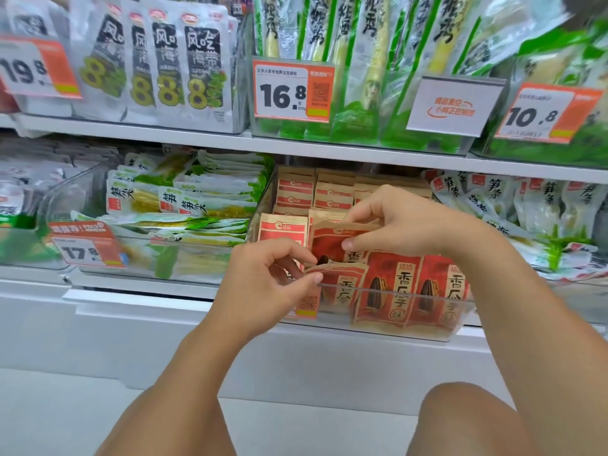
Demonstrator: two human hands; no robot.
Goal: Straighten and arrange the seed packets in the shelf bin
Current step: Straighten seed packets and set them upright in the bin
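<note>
Left hand (263, 274): fingers pinch the top edge of a front-row packet (342, 284).
Right hand (391, 222): fingers and thumb pinch a raised seed packet (329, 240).
Bin (411, 327): clear, on the lower shelf, holding red packets upright in rows.

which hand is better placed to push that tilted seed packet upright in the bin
Probably the right hand. It already pinches the top edge of the tilted packet from above, so it can tip it upright. The left hand pinches the lower front packet at the clear bin wall.
</note>
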